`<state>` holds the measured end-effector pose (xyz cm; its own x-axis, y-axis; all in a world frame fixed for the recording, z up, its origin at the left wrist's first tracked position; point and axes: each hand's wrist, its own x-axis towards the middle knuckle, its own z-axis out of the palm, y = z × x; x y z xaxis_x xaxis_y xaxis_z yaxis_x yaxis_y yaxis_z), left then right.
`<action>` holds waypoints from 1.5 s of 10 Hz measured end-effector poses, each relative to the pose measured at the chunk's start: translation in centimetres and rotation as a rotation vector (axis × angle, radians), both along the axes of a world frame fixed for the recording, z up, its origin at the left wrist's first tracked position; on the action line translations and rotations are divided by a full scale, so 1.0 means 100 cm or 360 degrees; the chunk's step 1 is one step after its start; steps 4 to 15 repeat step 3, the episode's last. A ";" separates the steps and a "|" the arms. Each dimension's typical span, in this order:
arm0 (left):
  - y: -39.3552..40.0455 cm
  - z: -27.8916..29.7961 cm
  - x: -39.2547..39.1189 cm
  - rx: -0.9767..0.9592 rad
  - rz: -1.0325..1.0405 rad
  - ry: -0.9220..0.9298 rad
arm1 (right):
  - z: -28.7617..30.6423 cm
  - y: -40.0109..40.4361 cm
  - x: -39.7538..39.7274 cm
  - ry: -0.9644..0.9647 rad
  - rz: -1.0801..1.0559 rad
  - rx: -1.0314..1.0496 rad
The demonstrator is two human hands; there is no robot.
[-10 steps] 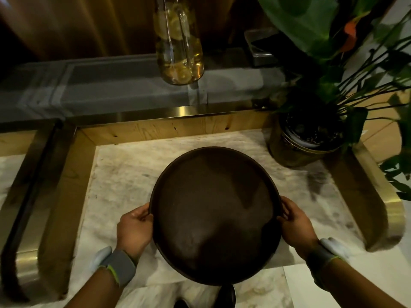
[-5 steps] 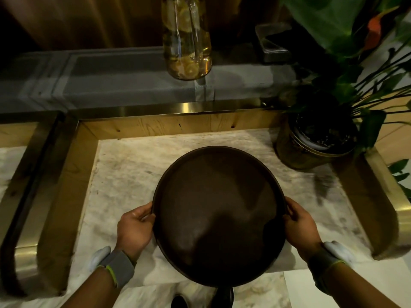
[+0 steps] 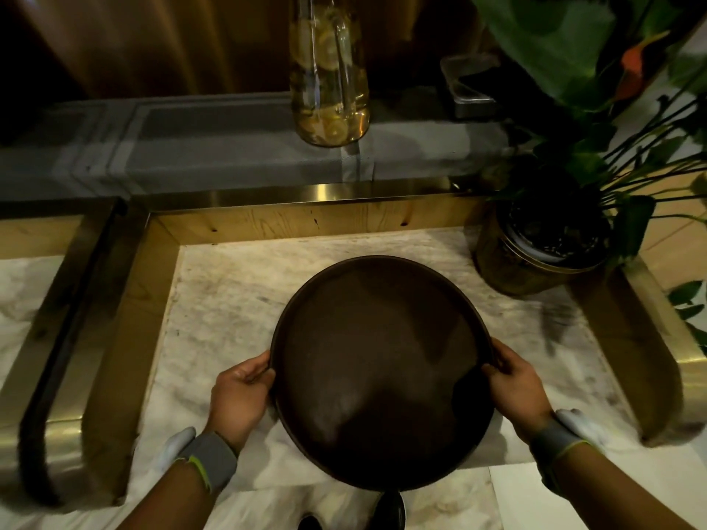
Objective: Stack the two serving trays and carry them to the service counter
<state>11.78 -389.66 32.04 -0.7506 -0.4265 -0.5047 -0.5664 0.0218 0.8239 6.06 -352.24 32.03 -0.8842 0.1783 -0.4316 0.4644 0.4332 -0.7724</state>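
We hold the round dark tray (image 3: 382,372) by opposite rim edges over the marble counter (image 3: 229,307): left hand (image 3: 239,399) and right hand (image 3: 516,388) both curled on the rim. Looks stiff, light, smooth-rimmed; second tray indistinguishable. Potted plant (image 3: 535,258) sits near.

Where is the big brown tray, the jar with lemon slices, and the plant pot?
Brown tray (image 3: 378,369), head view, middle of its flat surface.
Lemon jar (image 3: 329,70), head view, middle of its glass body.
Plant pot (image 3: 512,269), head view, its golden side wall.
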 end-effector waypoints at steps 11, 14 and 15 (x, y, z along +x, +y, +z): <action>-0.011 0.049 0.008 0.0266 -0.0038 0.0086 | 0.036 -0.025 0.006 0.0193 -0.0137 -0.0050; -0.011 0.049 0.008 0.0266 -0.0038 0.0086 | 0.036 -0.025 0.006 0.0193 -0.0137 -0.0050; -0.011 0.049 0.008 0.0266 -0.0038 0.0086 | 0.036 -0.025 0.006 0.0193 -0.0137 -0.0050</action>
